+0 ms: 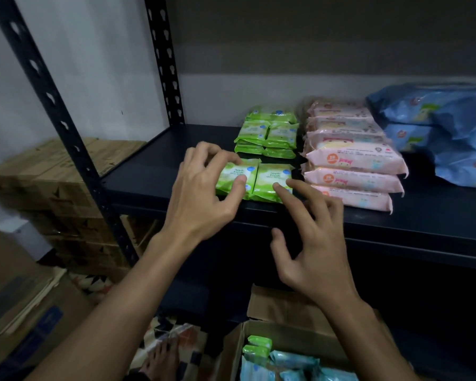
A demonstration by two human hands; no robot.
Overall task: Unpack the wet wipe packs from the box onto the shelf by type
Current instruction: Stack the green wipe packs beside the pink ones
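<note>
With green, pink and blue packs shelved, your left hand [204,185] pinches a small green plastic wipe pack [235,178], your right hand [311,243] hovers open-fingered, and teal packs [291,364] wait in the brown cardboard box [280,306] at six o'clock.

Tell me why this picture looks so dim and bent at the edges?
Head view: the light is low, so the dark metal shelf swallows detail below its front edge; the wide-angle lens bows the perforated black upright post; the stacked blue plastic wipe packs at the right edge look soft and smeared, while the small green wipe packs under the left hand and right hand stay fairly sharp.
</note>
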